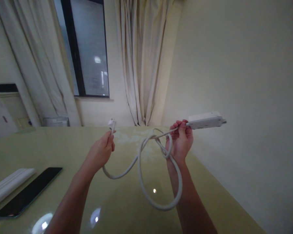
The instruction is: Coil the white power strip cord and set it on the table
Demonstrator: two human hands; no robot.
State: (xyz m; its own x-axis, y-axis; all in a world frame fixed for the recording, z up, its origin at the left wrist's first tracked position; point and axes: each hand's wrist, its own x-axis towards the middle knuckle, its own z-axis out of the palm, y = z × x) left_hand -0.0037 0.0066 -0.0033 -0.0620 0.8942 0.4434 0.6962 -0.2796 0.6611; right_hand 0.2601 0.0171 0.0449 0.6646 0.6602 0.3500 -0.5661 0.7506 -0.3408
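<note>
My right hand (181, 139) is closed around the cable end of a white power strip (206, 120), which sticks out to the right, held above the table. Its white cable (158, 182) hangs in loose loops between my hands and under my right wrist. My left hand (101, 151) pinches the cable just below the white plug (111, 123), which points upward. Both hands are raised over the glossy yellow-green table (127, 211).
A dark flat slab like a tablet (30, 191) and a white ribbed bar (8, 185) lie at the table's left edge. A plain wall runs along the right. Curtains (141, 61) and a dark window (88, 48) stand behind the table.
</note>
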